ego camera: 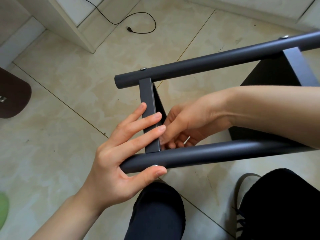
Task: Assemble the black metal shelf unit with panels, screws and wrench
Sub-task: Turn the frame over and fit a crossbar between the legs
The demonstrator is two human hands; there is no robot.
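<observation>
1. Round black tubes: 2 – far tube, near tube.
2. Flat panel edges between tubes: 2 – one by the hands, one at right.
3. Silver screw heads visible: 3 – two on far tube, one on near tube.
4. Hands: 2 – left hand, right hand.
5. Black cables on floor: 1.
6. Shoes: 1.
</observation>
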